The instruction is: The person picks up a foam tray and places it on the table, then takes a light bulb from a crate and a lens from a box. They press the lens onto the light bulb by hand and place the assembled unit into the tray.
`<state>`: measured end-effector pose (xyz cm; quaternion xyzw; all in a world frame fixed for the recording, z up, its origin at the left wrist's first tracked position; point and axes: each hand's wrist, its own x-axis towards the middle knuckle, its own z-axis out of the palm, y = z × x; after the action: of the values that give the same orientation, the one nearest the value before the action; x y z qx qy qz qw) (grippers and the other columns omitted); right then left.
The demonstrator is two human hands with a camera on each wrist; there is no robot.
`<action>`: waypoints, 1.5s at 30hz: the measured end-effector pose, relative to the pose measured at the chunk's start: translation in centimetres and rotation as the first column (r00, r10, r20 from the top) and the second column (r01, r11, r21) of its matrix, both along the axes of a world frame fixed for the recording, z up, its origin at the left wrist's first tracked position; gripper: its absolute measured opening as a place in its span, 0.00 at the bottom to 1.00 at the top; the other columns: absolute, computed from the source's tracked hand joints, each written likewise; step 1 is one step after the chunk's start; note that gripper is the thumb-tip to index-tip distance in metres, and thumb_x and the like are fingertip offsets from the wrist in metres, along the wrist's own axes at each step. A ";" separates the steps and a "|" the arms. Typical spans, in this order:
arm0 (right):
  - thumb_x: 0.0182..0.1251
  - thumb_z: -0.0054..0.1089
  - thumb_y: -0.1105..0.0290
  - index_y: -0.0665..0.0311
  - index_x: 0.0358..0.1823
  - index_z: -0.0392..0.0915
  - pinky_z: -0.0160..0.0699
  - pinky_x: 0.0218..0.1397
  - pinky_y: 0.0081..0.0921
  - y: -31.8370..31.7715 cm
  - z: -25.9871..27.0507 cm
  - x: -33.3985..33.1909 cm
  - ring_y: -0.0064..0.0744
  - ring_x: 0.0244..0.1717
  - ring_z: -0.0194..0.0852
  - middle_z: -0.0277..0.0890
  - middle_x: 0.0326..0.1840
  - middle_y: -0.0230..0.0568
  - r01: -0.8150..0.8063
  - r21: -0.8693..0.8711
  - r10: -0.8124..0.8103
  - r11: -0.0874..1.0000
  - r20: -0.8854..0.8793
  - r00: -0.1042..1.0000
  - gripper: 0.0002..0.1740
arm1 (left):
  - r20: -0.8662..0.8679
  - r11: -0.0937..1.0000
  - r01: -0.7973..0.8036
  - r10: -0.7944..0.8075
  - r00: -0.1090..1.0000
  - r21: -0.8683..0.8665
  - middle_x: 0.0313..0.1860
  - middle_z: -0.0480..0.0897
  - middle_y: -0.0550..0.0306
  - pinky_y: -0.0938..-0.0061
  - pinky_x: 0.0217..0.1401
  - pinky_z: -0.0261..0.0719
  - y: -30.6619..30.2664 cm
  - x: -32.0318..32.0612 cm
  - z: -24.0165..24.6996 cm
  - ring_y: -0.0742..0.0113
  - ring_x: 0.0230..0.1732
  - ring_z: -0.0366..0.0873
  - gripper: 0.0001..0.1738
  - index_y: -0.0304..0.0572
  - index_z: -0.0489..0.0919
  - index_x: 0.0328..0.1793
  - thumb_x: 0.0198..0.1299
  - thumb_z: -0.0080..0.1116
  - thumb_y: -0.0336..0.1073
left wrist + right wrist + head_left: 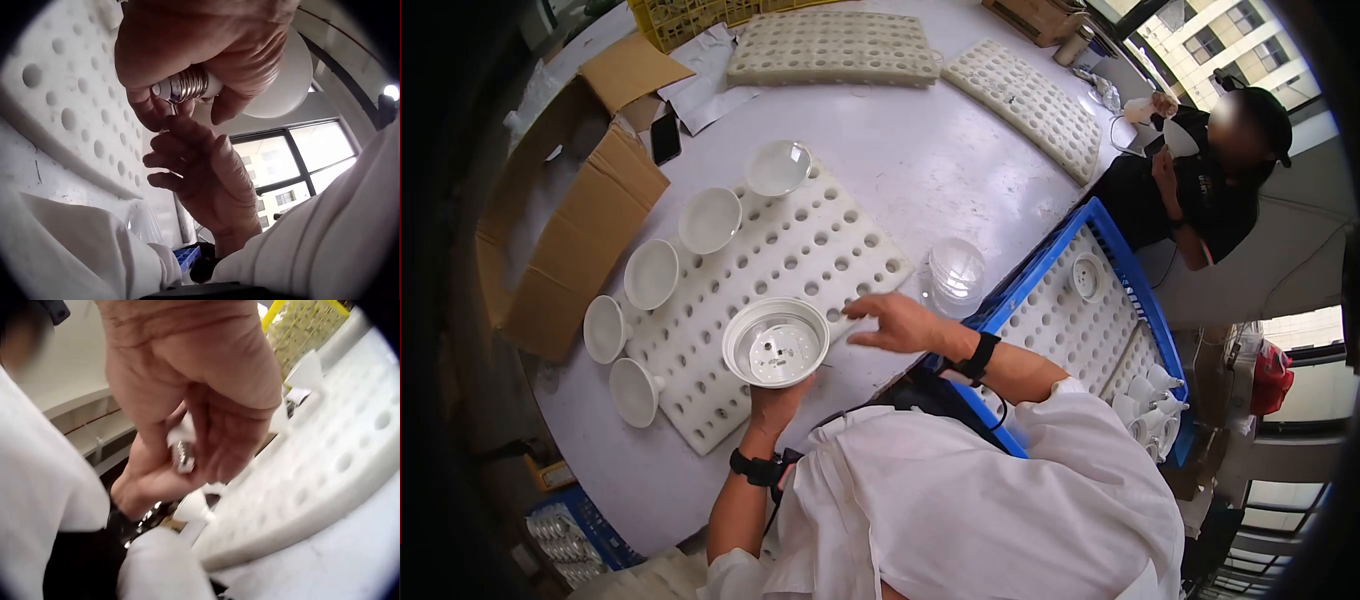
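Note:
In the head view my left hand (774,402) holds a white bulb housing (778,342) from below, its wide mouth up and a dotted round plate inside. In the left wrist view the left hand (206,44) grips around its metal screw base (187,85). Just right of the housing, my right hand (900,324) has its fingers spread and slightly bent, holding nothing visible. The housing is above a white foam board (750,265) with rows of holes. Several white cup-shaped housings (710,220) rest along the board's far and left edges.
Clear domes (956,270) are stacked right of the board. A blue crate (1110,232) with foam trays and bulbs stands at right, a cardboard box (590,225) at left. More foam boards (832,48) and a phone (666,137) lie farther back. Another person (1200,190) works at upper right.

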<state>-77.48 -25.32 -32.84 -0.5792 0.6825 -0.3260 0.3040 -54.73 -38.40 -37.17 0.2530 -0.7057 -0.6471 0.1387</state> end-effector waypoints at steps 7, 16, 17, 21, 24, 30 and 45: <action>0.47 0.65 0.44 0.67 0.68 0.59 0.64 0.67 0.37 5.6 -6.1 -14.9 0.57 0.65 0.62 0.64 0.63 0.64 0.583 0.532 -0.423 0.614 -0.401 0.813 0.51 | -0.016 0.961 -0.088 0.095 0.995 0.262 0.47 0.80 0.55 0.71 0.52 0.78 0.2 0.7 0.9 0.63 0.50 0.79 0.27 0.34 0.72 0.58 0.48 0.62 0.24; 0.40 0.66 0.43 0.68 0.69 0.57 0.61 0.69 0.38 5.3 -4.1 -14.9 0.57 0.65 0.62 0.64 0.63 0.64 0.584 0.539 -0.394 0.607 -0.434 0.810 0.56 | 0.072 0.995 -0.095 0.093 0.993 0.025 0.45 0.82 0.55 0.74 0.52 0.76 0.6 0.9 2.8 0.69 0.47 0.79 0.25 0.36 0.77 0.51 0.44 0.68 0.28; 0.39 0.67 0.44 0.67 0.69 0.57 0.60 0.70 0.38 4.9 -3.2 -14.5 0.57 0.66 0.61 0.64 0.64 0.64 0.604 0.526 -0.437 0.598 -0.417 0.796 0.56 | 0.073 0.994 -0.108 0.106 0.992 0.023 0.45 0.82 0.55 0.74 0.52 0.76 0.6 0.9 2.9 0.69 0.47 0.79 0.25 0.36 0.77 0.51 0.44 0.68 0.28; 0.42 0.68 0.53 0.65 0.71 0.56 0.55 0.72 0.38 2.1 1.9 -8.8 0.53 0.70 0.53 0.57 0.68 0.61 0.395 0.209 -0.386 0.894 -0.084 0.918 0.53 | 0.162 0.992 -0.083 0.097 0.982 -0.092 0.44 0.84 0.52 0.72 0.50 0.78 0.4 0.1 2.9 0.65 0.47 0.81 0.22 0.37 0.79 0.49 0.44 0.68 0.31; 0.42 0.69 0.61 0.63 0.72 0.53 0.52 0.73 0.39 -0.2 6.5 -2.5 0.50 0.72 0.50 0.54 0.70 0.56 0.048 0.031 -0.053 0.998 0.168 0.984 0.52 | 0.207 0.990 -0.036 0.064 0.976 -0.139 0.43 0.84 0.49 0.69 0.50 0.78 0.5 -1.3 3.3 0.59 0.48 0.82 0.24 0.36 0.78 0.49 0.43 0.69 0.34; 0.41 0.69 0.63 0.61 0.73 0.51 0.53 0.72 0.39 -2.5 7.3 1.0 0.49 0.71 0.51 0.53 0.70 0.54 -0.224 -0.063 0.232 0.972 0.157 0.960 0.54 | 0.264 0.985 -0.006 0.053 0.963 -0.174 0.45 0.83 0.45 0.67 0.51 0.78 0.4 -2.1 3.9 0.53 0.49 0.81 0.27 0.36 0.76 0.52 0.43 0.68 0.35; 0.46 0.70 0.61 0.61 0.73 0.50 0.41 0.76 0.39 -3.5 4.5 1.8 0.45 0.76 0.40 0.49 0.74 0.49 -0.264 -0.007 0.242 0.965 0.422 0.874 0.53 | 0.281 0.985 0.010 0.039 0.959 -0.170 0.40 0.84 0.43 0.64 0.49 0.79 0.1 -1.5 6.0 0.48 0.46 0.82 0.24 0.36 0.78 0.48 0.42 0.68 0.36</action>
<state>-75.72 -28.77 -28.34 -0.5719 0.5278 -0.3826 0.4980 -56.23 -38.29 -31.13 0.3355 -0.7689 -0.5407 0.0617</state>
